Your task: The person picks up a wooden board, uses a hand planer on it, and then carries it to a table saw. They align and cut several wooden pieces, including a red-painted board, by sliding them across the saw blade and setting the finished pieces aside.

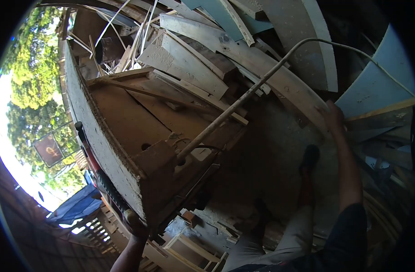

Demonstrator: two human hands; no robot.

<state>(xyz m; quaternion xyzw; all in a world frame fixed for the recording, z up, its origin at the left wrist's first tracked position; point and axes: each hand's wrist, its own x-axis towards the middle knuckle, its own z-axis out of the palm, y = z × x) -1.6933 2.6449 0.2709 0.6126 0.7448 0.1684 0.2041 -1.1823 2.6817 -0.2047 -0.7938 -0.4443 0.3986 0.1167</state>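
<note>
My left hand (136, 225) is closed round the lower end of a long, narrow black-and-red tool (101, 174), which lies alongside the pale outer side of a wooden box-like bench (110, 131). At the right, my right hand (331, 119) has its fingers over the end of a long pale board (280, 79), gripping its edge. That board slants up and left across a wood pile.
A bent rod or hose (257, 86) rises from the bench and arches rightward. Wood offcuts (185, 63) lie behind the bench. Bluish panels (375, 86) stand at right. Wooden frames (194, 251) are near the bottom, beside my legs.
</note>
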